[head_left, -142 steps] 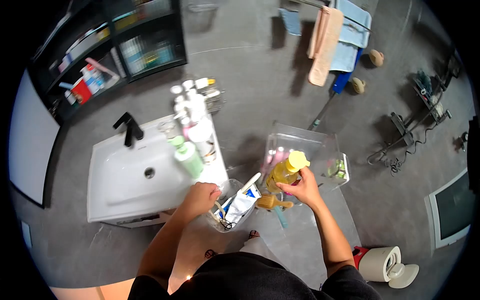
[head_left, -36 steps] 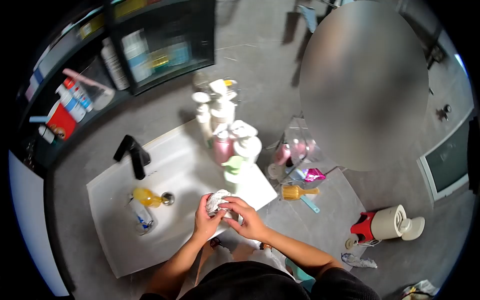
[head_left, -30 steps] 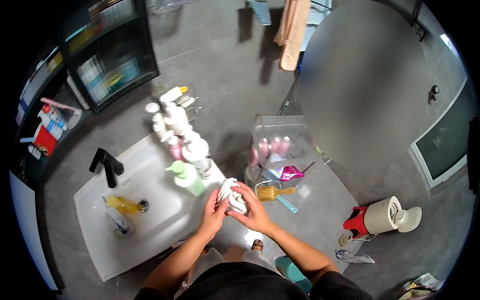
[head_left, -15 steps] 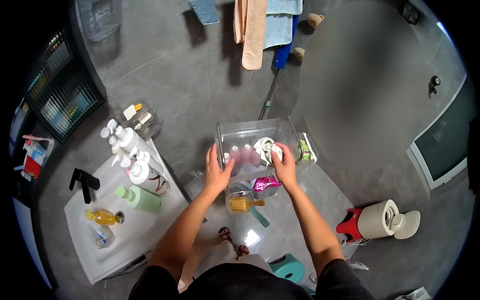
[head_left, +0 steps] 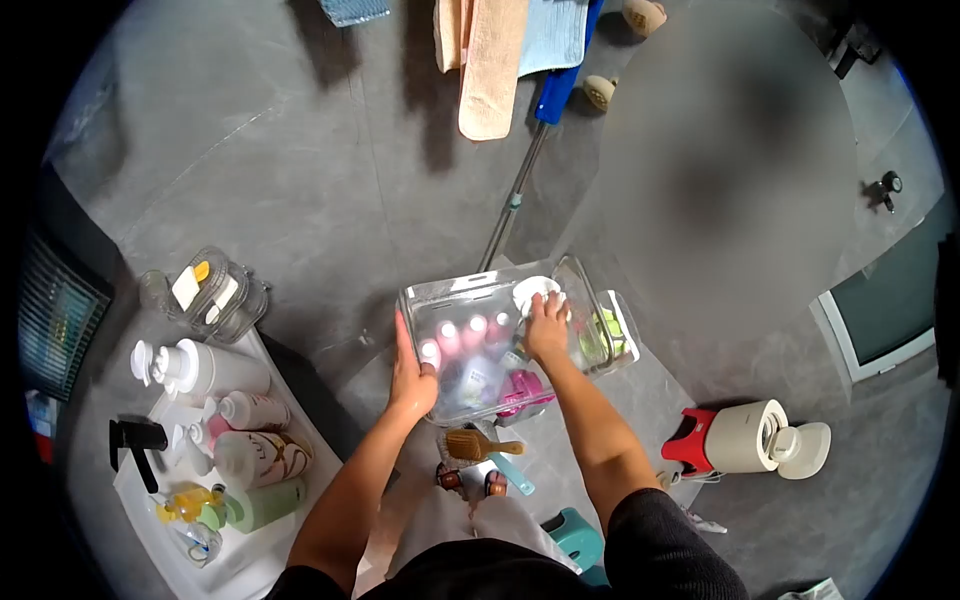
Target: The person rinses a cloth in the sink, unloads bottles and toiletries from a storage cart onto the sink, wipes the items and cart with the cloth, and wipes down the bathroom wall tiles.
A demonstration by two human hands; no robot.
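Observation:
A clear plastic bin point(head_left: 455, 292) stands in front of me with several pink bottles point(head_left: 462, 336) with white caps and a magenta packet point(head_left: 522, 390) in it. My left hand point(head_left: 410, 378) grips the bin's left wall, thumb apart from the fingers. Inside the bin's right part, my right hand point(head_left: 546, 330) rests with spread fingers on a bundled white cloth point(head_left: 534, 292), pressing against it. Below the bin's near edge lie a wooden-handled brush point(head_left: 480, 445) and a light-blue handle point(head_left: 512, 474).
At left, a white sink point(head_left: 145, 500) holds a yellow bottle point(head_left: 188, 503), with a green bottle point(head_left: 262, 505) and white pump bottles point(head_left: 215, 370) on its edge. A mop pole point(head_left: 515, 200) stands behind the bin. A red-and-cream appliance point(head_left: 740, 437) is at right, a teal stool point(head_left: 574, 538) below.
The white cloth has gone from between both hands over the sink's edge into the bin. My left hand has moved to the bin's left wall. The view has shifted right.

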